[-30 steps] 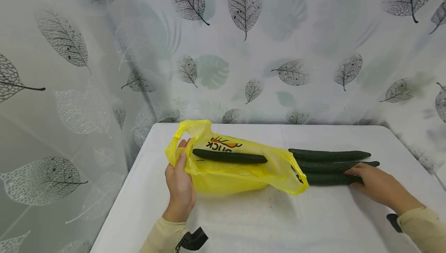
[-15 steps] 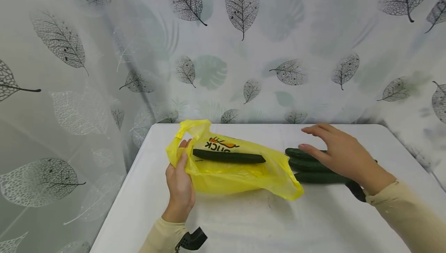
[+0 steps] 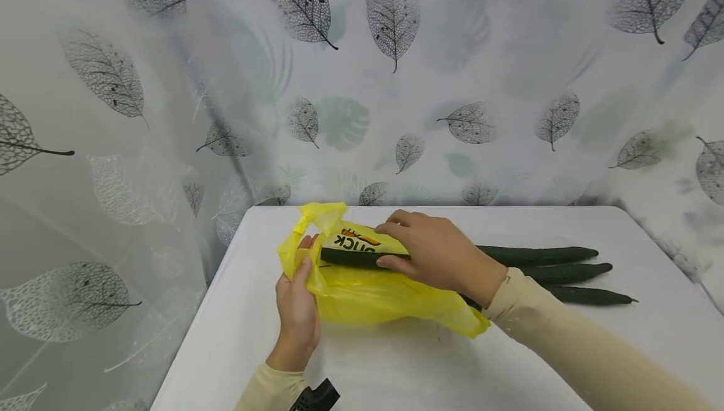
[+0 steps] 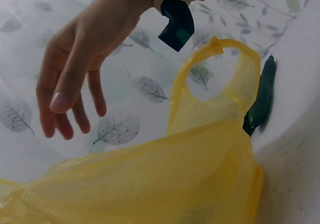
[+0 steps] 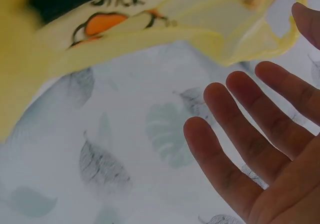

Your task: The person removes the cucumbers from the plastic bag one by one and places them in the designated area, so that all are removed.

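Note:
My left hand (image 3: 296, 313) grips the left end of a yellow plastic bag (image 3: 362, 301), its thumb over the film and its fingertips showing in the handle loop. Inside the bag's opening lies a dark green cucumber (image 3: 351, 257). My right hand (image 3: 438, 251) reaches across the bag, covering the cucumber's right part. The right wrist view shows the right hand (image 5: 265, 129) with straight, spread fingers and nothing in them. In the left wrist view the right hand (image 4: 82, 69) hangs above the yellow bag (image 4: 165, 184); the left hand is out of that view.
Three cucumbers (image 3: 565, 273) lie side by side on the right of the white table (image 3: 407, 373), their left ends hidden by the right arm and bag. One cucumber (image 4: 262, 96) shows beyond the bag in the left wrist view. A leaf-patterned curtain (image 3: 396, 115) stands behind the table.
From the cucumbers on the right, my right hand has lifted away and moved left, over the yellow plastic bag. My left hand keeps its hold on the bag.

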A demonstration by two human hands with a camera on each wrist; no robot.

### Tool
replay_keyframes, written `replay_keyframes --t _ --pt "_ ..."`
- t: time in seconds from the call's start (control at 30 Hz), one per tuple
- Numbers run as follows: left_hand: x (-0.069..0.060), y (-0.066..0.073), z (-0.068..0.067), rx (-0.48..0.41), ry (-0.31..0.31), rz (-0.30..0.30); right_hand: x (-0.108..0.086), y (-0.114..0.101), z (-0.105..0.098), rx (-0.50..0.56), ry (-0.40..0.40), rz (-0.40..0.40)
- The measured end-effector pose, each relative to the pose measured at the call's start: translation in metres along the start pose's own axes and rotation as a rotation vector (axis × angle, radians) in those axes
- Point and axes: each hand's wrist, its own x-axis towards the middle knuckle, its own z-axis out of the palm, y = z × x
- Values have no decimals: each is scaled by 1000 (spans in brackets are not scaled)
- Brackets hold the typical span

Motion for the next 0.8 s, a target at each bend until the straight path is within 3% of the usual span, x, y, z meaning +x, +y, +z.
replay_keyframes --t 0.23,0.4,0.6,0.8 --pt "0 -1 0 -6 -4 22 26 -11 0 162 116 -21" --pt "0 -1 -1 -4 -15 21 36 -10 14 422 150 -12" --pt "1 -2 -1 2 -17 23 42 -5 47 798 0 121" --pt "2 -2 -2 11 -34 31 43 -3 73 842 -218 183"
